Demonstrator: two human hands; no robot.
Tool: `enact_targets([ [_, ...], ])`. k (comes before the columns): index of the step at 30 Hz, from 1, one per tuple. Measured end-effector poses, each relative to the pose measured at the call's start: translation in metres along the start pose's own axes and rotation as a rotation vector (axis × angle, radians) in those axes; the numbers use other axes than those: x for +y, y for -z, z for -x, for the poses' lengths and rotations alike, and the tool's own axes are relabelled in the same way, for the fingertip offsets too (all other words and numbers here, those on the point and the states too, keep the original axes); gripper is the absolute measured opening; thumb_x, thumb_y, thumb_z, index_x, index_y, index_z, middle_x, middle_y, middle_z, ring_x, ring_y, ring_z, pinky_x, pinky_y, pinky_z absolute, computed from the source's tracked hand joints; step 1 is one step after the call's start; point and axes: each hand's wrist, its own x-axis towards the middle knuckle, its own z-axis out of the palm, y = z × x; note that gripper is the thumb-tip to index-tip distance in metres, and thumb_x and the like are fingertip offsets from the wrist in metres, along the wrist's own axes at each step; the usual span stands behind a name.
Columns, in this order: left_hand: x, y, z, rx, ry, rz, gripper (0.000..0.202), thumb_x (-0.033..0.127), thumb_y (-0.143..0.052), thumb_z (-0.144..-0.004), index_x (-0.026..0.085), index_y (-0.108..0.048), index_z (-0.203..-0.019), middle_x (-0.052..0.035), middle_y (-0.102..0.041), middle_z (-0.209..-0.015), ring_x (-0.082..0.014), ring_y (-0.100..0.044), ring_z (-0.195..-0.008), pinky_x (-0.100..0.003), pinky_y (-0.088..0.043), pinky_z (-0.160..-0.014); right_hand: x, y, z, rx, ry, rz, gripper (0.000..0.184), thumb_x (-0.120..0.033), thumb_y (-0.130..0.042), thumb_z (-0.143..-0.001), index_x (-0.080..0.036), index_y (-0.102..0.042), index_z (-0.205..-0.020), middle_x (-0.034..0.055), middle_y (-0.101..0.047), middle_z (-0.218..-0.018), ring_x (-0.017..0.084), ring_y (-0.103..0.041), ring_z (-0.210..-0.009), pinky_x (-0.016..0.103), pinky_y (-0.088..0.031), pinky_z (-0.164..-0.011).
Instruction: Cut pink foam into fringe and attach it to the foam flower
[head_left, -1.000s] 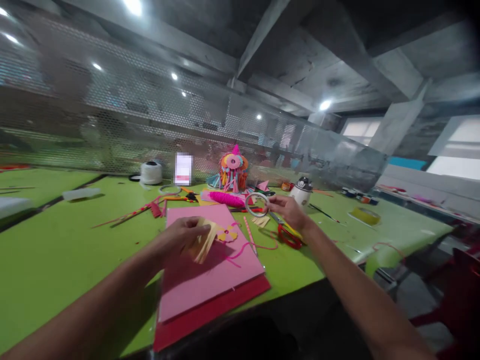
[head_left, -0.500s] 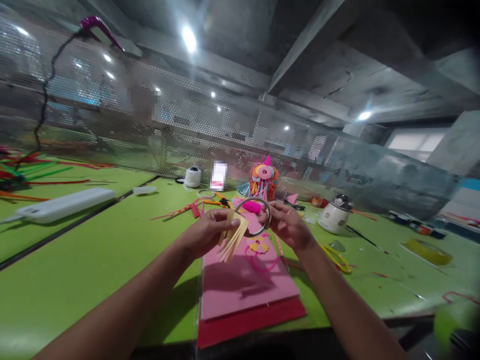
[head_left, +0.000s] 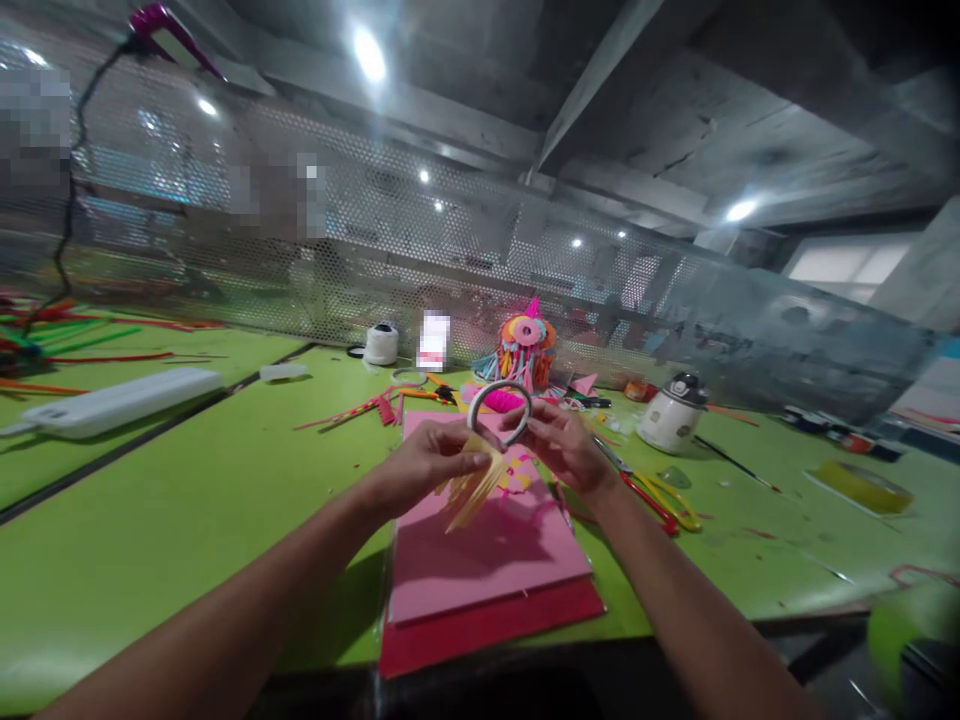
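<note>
My left hand [head_left: 427, 462] is closed, pinching a pale yellow paper fringe [head_left: 472, 495] whose cut strips hang down. In my right hand [head_left: 568, 447] is a narrow roll of tape [head_left: 473, 412], a thin ring held upright by its right side. The ring's lower edge meets the top of the fringe, or nearly so. Both hands are above a stack of pink paper [head_left: 487, 570] with a red sheet [head_left: 487, 640] beneath. Behind the fringe, a yellow paper flower [head_left: 516, 474] with pink cord lies on the pink paper. A bright pink bundle [head_left: 504, 401] shows through the ring.
A colourful tasselled paper craft [head_left: 526, 340] stands at the back, beside a white thread spool [head_left: 381, 345] and a bright phone-like screen [head_left: 433, 340]. Rightward are scissors [head_left: 660, 500] and a white pot [head_left: 673, 415]. A white power strip [head_left: 135, 402] lies left.
The tape roll has turned, showing more of its pale face, and sits closer to the fringe. My right arm has shifted slightly, and more of the scissors shows beside it.
</note>
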Motion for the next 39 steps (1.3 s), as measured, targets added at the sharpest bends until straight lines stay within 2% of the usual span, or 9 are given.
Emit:
enact_targets([
  [3,0.002,-0.002,0.0,-0.052,-0.098,-0.283,0.017,0.027,-0.058,-0.079,0.014,-0.069,-0.081,-0.0082,-0.062,-0.092,-0.0153,-0.056,-0.082,-0.03,-0.044,-0.076,-0.006,0.001,0.002,0.013,0.027,0.029,0.018,-0.022,-0.063,-0.076,-0.014,-0.067,-0.091,0.0093,-0.067,-0.097,0.019,-0.061,-0.092,0.037,-0.042,-0.089],
  [7,0.006,-0.008,0.001,-0.075,-0.186,-0.562,0.018,0.024,-0.052,-0.082,0.013,-0.067,-0.08,-0.0093,-0.06,-0.094,-0.0147,-0.056,-0.083,-0.029,-0.045,-0.075,-0.011,0.006,0.003,0.014,0.058,0.059,0.02,-0.025,-0.063,-0.077,-0.016,-0.068,-0.093,0.0067,-0.07,-0.087,0.018,-0.063,-0.084,0.041,-0.041,-0.091],
  [16,-0.001,-0.007,-0.001,-0.081,-0.282,-0.772,0.021,0.02,-0.048,-0.084,0.012,-0.066,-0.078,-0.0115,-0.057,-0.096,-0.0136,-0.055,-0.082,-0.027,-0.046,-0.073,-0.017,0.008,0.009,-0.049,0.107,0.165,0.016,-0.021,-0.066,-0.073,-0.017,-0.07,-0.089,0.0043,-0.069,-0.081,0.016,-0.062,-0.078,0.034,-0.045,-0.08],
  [27,-0.003,-0.005,-0.001,-0.069,-0.212,-0.693,0.02,0.023,-0.049,-0.084,0.014,-0.067,-0.084,-0.0091,-0.059,-0.099,-0.0132,-0.057,-0.083,-0.028,-0.046,-0.077,-0.026,0.002,0.013,-0.14,0.051,0.258,0.018,-0.025,-0.062,-0.076,-0.016,-0.07,-0.09,0.0056,-0.067,-0.079,0.017,-0.061,-0.077,0.035,-0.045,-0.077],
  [34,-0.004,-0.001,-0.004,-0.095,-0.164,-0.5,0.02,0.026,-0.051,-0.083,0.016,-0.068,-0.084,-0.0086,-0.062,-0.097,-0.0158,-0.057,-0.089,-0.031,-0.046,-0.081,-0.023,0.0,0.015,-0.114,0.024,0.118,0.022,-0.022,-0.059,-0.077,-0.016,-0.068,-0.096,0.0071,-0.068,-0.082,0.021,-0.062,-0.084,0.039,-0.045,-0.08],
  [39,-0.005,0.003,-0.003,-0.073,-0.131,-0.364,0.018,0.028,-0.056,-0.08,0.016,-0.069,-0.081,-0.0086,-0.062,-0.097,-0.0179,-0.057,-0.091,-0.037,-0.044,-0.085,-0.021,-0.001,0.013,-0.068,0.017,0.08,0.019,-0.021,-0.06,-0.076,-0.017,-0.068,-0.093,0.0042,-0.065,-0.075,0.018,-0.062,-0.078,0.042,-0.045,-0.084],
])
